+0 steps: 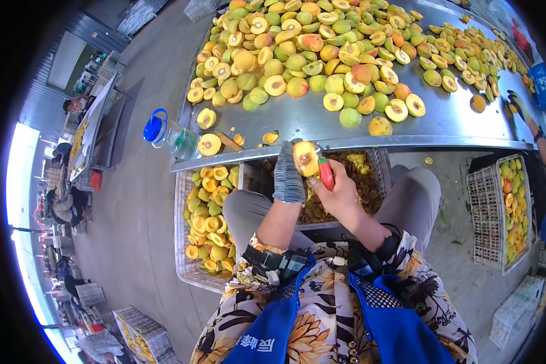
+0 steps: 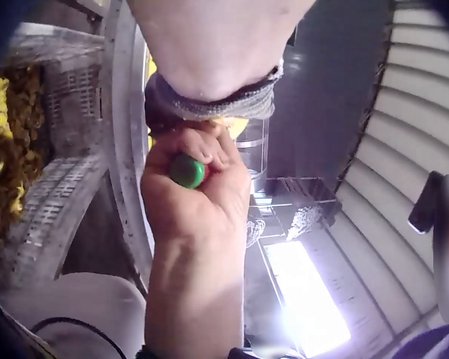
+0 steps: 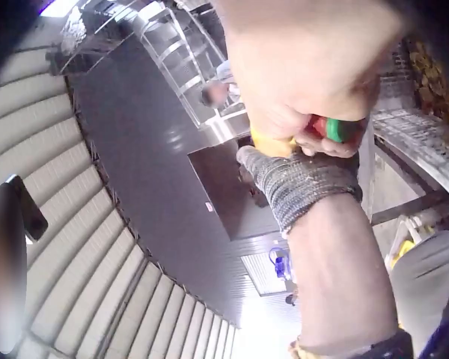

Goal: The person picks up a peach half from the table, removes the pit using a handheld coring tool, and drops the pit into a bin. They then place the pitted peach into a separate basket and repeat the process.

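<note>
My left hand (image 1: 288, 173), in a grey knitted glove (image 3: 307, 183), holds a cut yellow peach half (image 1: 306, 159) just over the table's near edge. Its cut face with the brown centre is turned up. My bare right hand (image 1: 340, 191) grips a red-handled tool (image 1: 326, 174) against the peach's right side; the handle has a green end (image 2: 187, 172). The tool's working tip is mostly hidden by the fruit. In the right wrist view, a strip of yellow peach (image 3: 273, 142) shows between the two hands.
Many peach halves (image 1: 297, 64) are heaped on the metal table (image 1: 273, 130). A crate of hollowed halves (image 1: 209, 224) stands at my left, and a crate of brown scraps (image 1: 370, 188) sits under the edge. A blue-capped bottle (image 1: 179, 139) lies left; another crate (image 1: 485, 212) stands right.
</note>
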A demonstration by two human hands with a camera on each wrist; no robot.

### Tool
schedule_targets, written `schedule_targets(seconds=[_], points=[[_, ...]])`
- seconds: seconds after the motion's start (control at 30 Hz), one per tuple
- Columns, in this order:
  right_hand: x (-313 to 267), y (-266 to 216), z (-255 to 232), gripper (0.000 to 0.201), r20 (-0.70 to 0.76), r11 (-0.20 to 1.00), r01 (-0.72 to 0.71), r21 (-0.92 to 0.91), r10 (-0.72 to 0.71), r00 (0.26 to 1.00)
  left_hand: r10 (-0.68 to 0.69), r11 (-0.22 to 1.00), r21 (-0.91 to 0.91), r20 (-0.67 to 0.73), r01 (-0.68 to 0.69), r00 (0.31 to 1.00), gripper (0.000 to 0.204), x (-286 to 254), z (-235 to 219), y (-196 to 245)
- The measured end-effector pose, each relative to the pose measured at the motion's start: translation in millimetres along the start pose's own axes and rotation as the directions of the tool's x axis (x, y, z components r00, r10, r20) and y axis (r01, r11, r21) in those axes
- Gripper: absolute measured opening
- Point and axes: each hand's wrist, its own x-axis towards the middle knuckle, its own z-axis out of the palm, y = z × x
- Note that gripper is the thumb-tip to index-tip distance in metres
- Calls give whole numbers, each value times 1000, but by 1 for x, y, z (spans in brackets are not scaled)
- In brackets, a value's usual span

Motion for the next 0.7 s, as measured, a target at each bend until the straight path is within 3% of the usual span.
schedule_targets(seconds=[0.07,0.13,0.17,0.3,0.4,0.47,0.5,0.57,0.6,0.67,0.7], points=[[-5,-2,-4,36,-54,889,215,-404,-258,965,1,999,-50,-71,-5,997,25,-9,14,10],[-9,-1,-7,36,-19,862,181,-473,-215,976,42,999,-32,52,-40,998,26,-19,19,13],[-11,3,-10,35,17,826,163,-540,-182,983,48,998,-33,3,-48,999,27,-14,12,6],[-14,14,-13,27,12,784,244,-571,-289,957,78,990,101,165,-95,983,31,-6,1,-7],[-16,22,-17,24,-14,747,238,-621,-314,949,117,964,215,183,-156,976,31,-12,8,-14],[-20,26,-17,22,2,730,307,-611,-386,923,98,972,189,206,-138,974,29,-22,18,-16],[-20,26,-16,22,0,730,300,-614,-381,925,147,947,263,163,-186,976,28,-27,25,-17],[-21,25,-13,28,-15,776,172,-606,-228,974,263,853,431,134,-295,956,19,-30,30,-20],[-22,26,-12,28,-15,777,169,-606,-224,975,260,854,431,131,-291,957,19,-27,27,-18],[-21,27,-10,26,107,785,277,-554,-262,959,66,940,335,8,-65,998,17,-17,18,-11],[-21,28,-10,26,109,787,274,-553,-258,960,114,926,361,21,-113,993,12,-13,13,-9]])
